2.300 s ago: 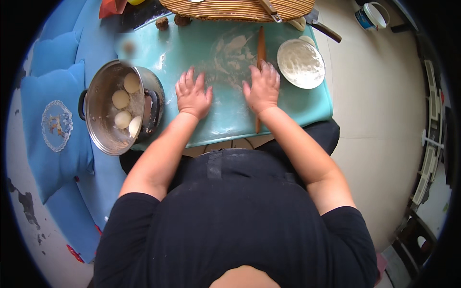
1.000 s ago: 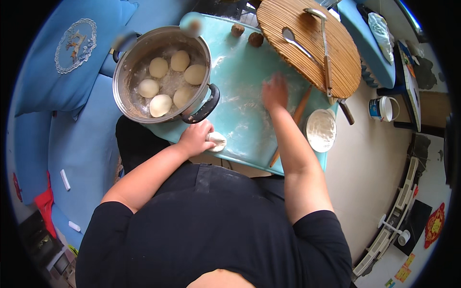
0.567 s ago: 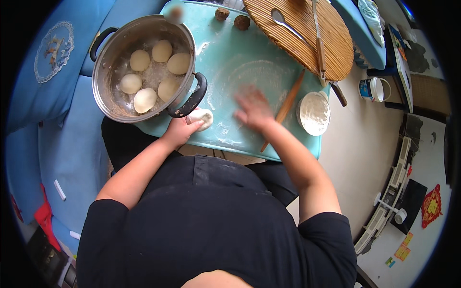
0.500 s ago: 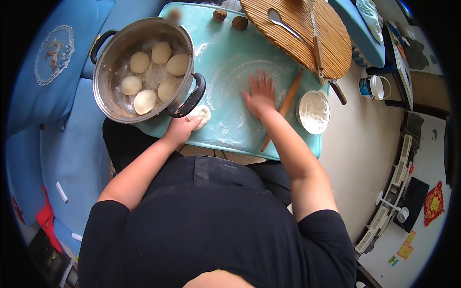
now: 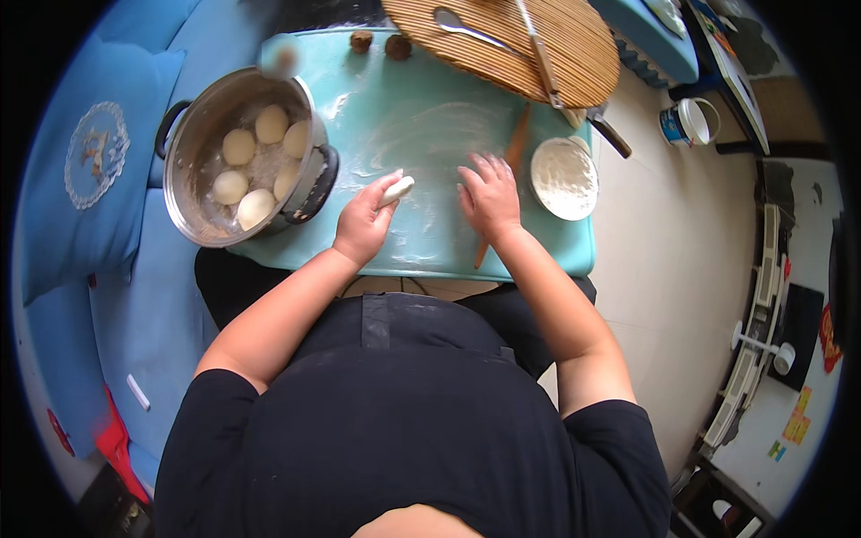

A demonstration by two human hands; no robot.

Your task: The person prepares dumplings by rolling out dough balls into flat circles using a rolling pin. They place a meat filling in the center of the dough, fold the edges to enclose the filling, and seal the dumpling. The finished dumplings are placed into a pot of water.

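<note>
A white piece of dough (image 5: 397, 190) is pinched between the thumb and fingers of my left hand (image 5: 363, 220), above the near middle of the turquoise table (image 5: 421, 108). Opposite it my right hand (image 5: 493, 199) is open, palm down, its fingers slightly bent and apart. A tapered wooden rolling pin (image 5: 518, 139) runs beneath or behind this hand, which hides its middle; whether they touch I cannot tell. Just right of it stands a white bowl (image 5: 563, 179) of flour. On the left, several round dough pieces (image 5: 256, 207) lie inside a large metal pot (image 5: 182, 202).
At the far right, a round slatted board (image 5: 574, 54) carries a spoon (image 5: 475, 34) and a long-handled tool (image 5: 543, 67). Two brown balls (image 5: 397, 47) sit near the far edge. A dark handle (image 5: 612, 136) juts past the table. A white bucket (image 5: 691, 122) stands on the floor.
My left hand has lifted the dough from beside the pot and brought it right, toward the table's middle. My right hand, flat on the table before, has drawn nearer with bent fingers.
</note>
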